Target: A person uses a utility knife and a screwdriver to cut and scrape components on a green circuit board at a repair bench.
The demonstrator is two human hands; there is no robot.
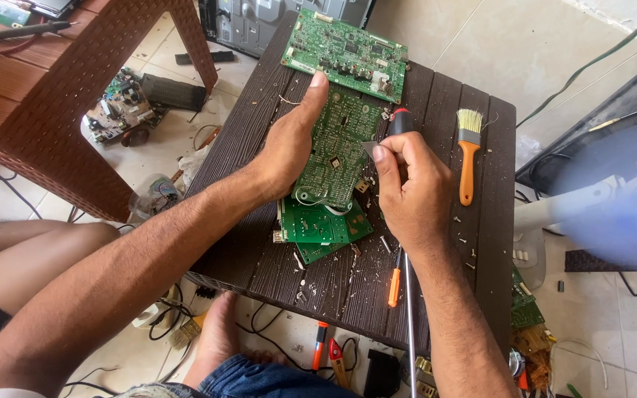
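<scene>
Nearest the camera, a bare foot stands on the tiled floor beside blue denim cloth, below the left forearm. The left hand lies nearly flat and open on the green rectangular circuit board, with the thumb stretched up along its left edge and the palm pressing it down. The right hand is closed in a fist around a black-and-red handled tool, whose handle end shows above the fingers; I cannot tell what its tip is doing. This board lies between both hands, on top of other green boards, on a dark brown slatted plastic table. Just right of the right hand lies a small paint brush with an orange handle. Beyond the left thumb lies another green circuit board with connectors. Below the right wrist lies an orange-handled screwdriver.
</scene>
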